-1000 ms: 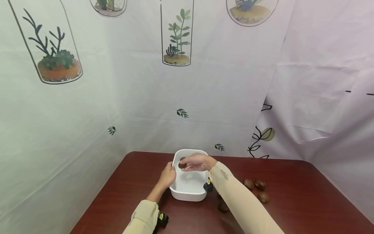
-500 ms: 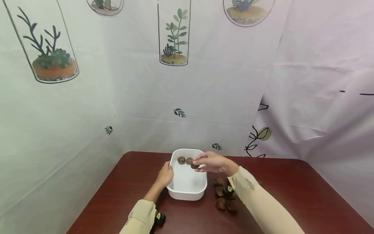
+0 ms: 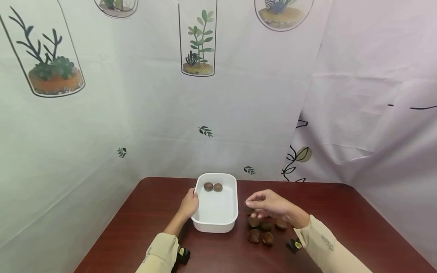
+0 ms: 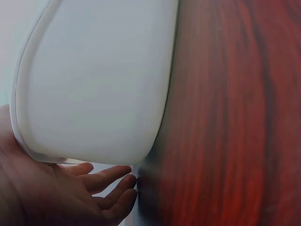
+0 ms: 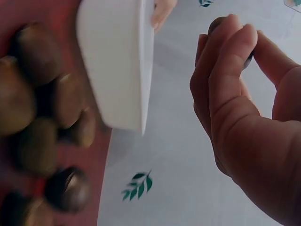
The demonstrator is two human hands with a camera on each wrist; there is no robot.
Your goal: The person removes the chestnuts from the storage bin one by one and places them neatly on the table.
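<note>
In the head view, my left hand (image 3: 189, 204) grips the left rim of a white rectangular tub (image 3: 216, 228), thumb at the rim. The left wrist view shows its fingers (image 4: 110, 179) under the tub's corner. Two brown chestnuts (image 3: 208, 186) lie side by side at the tub's far end. Right of the tub, my right hand (image 3: 271, 204) pinches a dark chestnut (image 5: 217, 23) between thumb and fingertips; the fingers hide most of it. Below and beside that hand, several glossy chestnuts (image 3: 254, 236) sit in a loose group on the table.
The dark red wooden table (image 3: 317, 212) ends at a pale cloth backdrop (image 3: 157, 113) printed with plants and leaves. Black wrist cameras (image 3: 183, 255) sit on both wrists, below the cream sleeves (image 3: 158, 252).
My right hand has moved from inside the tub, out over its right rim, to beside the chestnut group, carrying a chestnut. The left hand keeps its hold on the tub.
</note>
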